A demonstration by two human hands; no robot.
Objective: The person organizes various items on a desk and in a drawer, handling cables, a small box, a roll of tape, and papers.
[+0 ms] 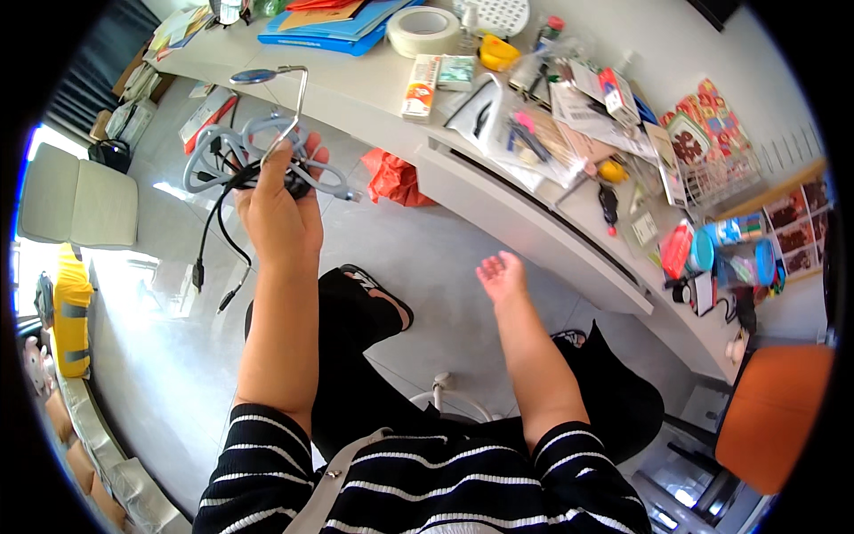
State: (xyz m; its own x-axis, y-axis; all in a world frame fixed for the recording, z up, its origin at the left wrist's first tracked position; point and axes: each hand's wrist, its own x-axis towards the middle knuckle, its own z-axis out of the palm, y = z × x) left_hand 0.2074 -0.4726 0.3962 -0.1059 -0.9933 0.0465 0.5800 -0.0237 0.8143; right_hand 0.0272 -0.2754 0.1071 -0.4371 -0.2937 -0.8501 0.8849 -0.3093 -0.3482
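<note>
**Aloft: a tangle of tubing and cable, lifted off the desk**

Here the left hand (277, 214) grips a stethoscope (267, 133) bundled with black cables (213, 236), held over the floor just off the desk's (374, 98) front edge. The right hand (500, 276) hovers empty, fingers loosely spread. Sorting appears under way; separating the cables likely needs that free hand.

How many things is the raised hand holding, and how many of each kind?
Grey stethoscope in the left hand: 1
Black cables dangling from the same hand: 2, as far as the picture shows
Things in the right hand: 0
Total: 3
</note>
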